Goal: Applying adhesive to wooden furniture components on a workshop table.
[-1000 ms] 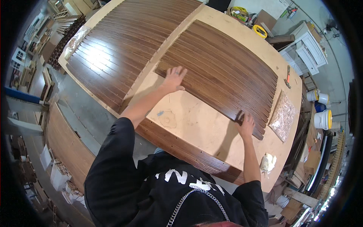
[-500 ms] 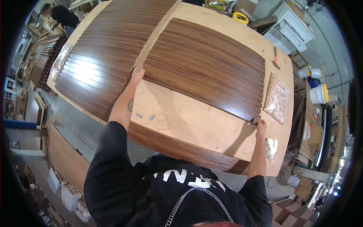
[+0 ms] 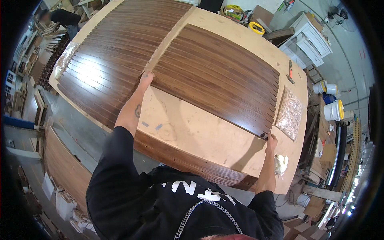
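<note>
Risk: your front brown wooden slat (image 3: pixel 208 105), mid-frame on worktop (image 3: pixel 188 124), could skew against neighbouring slats (image 3: pixel 220 72) if one end gets pushed harder. Your left hand (image 3: pixel 147 77), left of centre, fingers curled closed round slat's left end; right hand (image 3: pixel 271 141), right of centre, clamped on other end.

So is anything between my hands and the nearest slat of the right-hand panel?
Nothing visible: your left hand is at the left end of that slat, your right hand at its right end. The plastic bag lies farther right.
</note>
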`<action>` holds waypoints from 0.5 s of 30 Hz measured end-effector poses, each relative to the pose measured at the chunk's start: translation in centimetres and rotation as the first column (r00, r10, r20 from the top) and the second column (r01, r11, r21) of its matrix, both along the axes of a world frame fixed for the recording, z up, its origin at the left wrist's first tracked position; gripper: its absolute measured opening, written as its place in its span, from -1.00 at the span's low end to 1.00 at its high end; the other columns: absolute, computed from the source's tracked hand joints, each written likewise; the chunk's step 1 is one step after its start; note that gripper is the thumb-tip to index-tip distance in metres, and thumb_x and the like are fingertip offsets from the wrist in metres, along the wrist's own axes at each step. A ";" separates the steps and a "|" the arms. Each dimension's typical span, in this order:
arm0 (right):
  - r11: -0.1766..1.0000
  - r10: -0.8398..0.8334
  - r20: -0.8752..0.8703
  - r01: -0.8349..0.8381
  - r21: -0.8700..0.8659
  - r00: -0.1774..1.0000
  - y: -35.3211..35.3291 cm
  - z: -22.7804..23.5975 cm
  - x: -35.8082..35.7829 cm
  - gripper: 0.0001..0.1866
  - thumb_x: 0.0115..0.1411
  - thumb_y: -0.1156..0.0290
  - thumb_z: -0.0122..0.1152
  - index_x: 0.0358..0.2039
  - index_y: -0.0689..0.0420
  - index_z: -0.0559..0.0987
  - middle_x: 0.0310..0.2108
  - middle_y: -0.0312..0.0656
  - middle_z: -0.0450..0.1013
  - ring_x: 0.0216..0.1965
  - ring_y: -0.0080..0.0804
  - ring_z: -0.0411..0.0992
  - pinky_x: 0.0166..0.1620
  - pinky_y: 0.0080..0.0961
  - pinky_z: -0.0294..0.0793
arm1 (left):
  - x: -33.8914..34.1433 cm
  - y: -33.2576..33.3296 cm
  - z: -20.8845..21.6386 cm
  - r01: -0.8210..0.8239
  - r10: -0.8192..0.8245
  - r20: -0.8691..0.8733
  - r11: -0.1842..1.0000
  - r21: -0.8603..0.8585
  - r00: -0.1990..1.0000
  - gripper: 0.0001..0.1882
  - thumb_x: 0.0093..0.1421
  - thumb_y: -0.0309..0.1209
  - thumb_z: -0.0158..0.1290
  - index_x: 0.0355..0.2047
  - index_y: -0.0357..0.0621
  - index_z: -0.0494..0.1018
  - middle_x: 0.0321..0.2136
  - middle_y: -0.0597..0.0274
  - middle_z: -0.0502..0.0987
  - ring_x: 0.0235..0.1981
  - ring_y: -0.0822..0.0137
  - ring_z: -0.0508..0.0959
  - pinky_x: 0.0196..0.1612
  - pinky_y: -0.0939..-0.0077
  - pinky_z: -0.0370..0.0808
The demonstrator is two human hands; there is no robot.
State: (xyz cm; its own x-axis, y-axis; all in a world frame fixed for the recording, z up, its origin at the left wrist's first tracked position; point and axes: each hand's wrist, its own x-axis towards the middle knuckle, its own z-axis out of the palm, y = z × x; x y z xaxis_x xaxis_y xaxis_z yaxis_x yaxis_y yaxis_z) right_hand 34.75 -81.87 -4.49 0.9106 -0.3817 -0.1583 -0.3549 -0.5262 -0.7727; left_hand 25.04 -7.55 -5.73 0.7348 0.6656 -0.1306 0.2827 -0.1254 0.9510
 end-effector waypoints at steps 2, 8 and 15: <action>0.999 0.003 0.018 -0.002 -0.045 1.000 -0.3 0.2 0.0 -0.46 0.13 0.22 0.26 -0.04 0.45 0.49 -0.16 -0.02 0.52 -0.19 -0.33 0.44 -0.09 -0.45 0.38 | -0.1 0.9 -0.2 0.042 -0.041 -0.009 0.998 0.049 0.999 -0.43 0.09 -0.33 -0.06 0.12 -0.34 0.31 0.10 -0.06 0.39 0.16 0.12 0.33 0.18 0.41 0.21; 0.770 0.459 -0.163 -0.483 -0.417 0.873 5.0 3.2 -2.0 -0.18 0.11 0.14 0.27 0.23 0.36 0.18 0.14 0.19 0.29 0.19 -0.01 0.25 0.21 -0.29 0.22 | -2.7 -2.2 1.7 0.250 -0.209 -0.161 0.534 0.808 0.965 -0.35 0.18 -0.10 -0.02 0.14 -0.36 0.27 0.15 -0.25 0.29 0.20 -0.07 0.28 0.22 0.28 0.23; 0.005 0.861 -0.500 -0.986 -0.167 0.089 15.5 18.3 -21.8 0.00 -0.11 0.16 0.43 0.26 0.27 0.13 0.24 0.13 0.11 0.25 0.10 0.09 0.26 -0.12 0.13 | -17.6 -22.5 17.4 0.914 -0.800 -0.596 -0.190 0.357 0.067 -0.06 -0.08 -0.05 0.28 0.17 -0.42 0.19 0.04 -0.17 0.34 0.12 -0.04 0.31 0.17 0.13 0.25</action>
